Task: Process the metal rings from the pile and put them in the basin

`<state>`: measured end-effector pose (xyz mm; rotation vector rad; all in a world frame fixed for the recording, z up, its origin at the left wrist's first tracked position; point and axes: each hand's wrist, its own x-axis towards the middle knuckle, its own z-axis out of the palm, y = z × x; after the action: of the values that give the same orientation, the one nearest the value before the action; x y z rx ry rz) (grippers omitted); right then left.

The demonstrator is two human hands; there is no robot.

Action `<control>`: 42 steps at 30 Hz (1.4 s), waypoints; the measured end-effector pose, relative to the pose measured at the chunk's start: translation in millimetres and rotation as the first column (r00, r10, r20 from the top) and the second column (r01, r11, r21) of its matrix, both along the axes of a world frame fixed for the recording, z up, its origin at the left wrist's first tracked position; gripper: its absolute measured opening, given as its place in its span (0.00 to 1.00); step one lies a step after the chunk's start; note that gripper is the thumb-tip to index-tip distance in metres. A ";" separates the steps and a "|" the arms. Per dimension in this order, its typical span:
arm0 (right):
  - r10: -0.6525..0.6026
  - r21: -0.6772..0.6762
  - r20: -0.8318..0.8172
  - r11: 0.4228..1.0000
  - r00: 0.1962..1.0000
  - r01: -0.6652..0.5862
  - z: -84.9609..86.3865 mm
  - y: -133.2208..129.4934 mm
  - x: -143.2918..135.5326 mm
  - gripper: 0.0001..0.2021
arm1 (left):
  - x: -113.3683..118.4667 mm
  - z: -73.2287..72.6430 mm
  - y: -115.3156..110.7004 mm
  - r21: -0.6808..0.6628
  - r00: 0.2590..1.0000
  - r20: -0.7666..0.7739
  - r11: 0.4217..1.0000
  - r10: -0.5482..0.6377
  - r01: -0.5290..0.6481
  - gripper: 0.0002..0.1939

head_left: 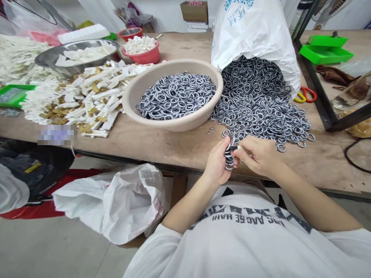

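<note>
Stack of metal rings (228,157) pinched upright between left hand (216,164) and right hand (259,155) at the bench (162,144) edge — both closed on it, right fingertips at its top. Just beyond, nearer the right hand — loose ring pile (261,112) spilling from white sack (252,34); beige basin (174,94) left.

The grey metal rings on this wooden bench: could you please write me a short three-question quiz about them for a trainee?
1. True or false: the left hand holds a stack of grey metal rings.
2. Where do the loose grey rings on the wooden bench spill from: A. the red plastic bowl, B. the white plastic sack, C. the green plastic tray?
3. What fills the round beige plastic basin?

Key: 1 true. 2 B. 3 grey metal rings.
</note>
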<state>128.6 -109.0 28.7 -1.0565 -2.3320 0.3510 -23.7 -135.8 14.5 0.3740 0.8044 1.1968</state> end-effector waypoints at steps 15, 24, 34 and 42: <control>-0.301 -0.135 0.046 0.943 0.953 0.304 -10.9 54.5 -14.4 0.25 | -17.0 -13.6 -7.0 0.091 0.992 0.107 0.995 -0.060 0.050 0.19; -0.008 -0.062 0.448 0.997 0.894 0.040 -26.2 97.3 -109.3 0.13 | -76.2 -25.7 -6.2 0.098 0.955 0.028 0.950 0.294 -0.296 0.21; 0.005 -0.579 -0.330 0.789 0.944 -0.206 -1.9 48.7 -35.9 0.11 | -40.6 -39.7 17.2 0.291 0.922 -0.296 0.943 0.248 -0.160 0.16; -0.267 -0.607 -0.568 0.775 0.778 -0.177 -23.9 29.5 -17.7 0.12 | -4.7 -38.4 24.1 0.365 0.899 -0.402 0.931 0.177 -0.021 0.18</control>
<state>110.8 -79.4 4.8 -1.0544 -1.5667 1.3362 -28.4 -111.7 -23.9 0.9284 0.9955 1.3818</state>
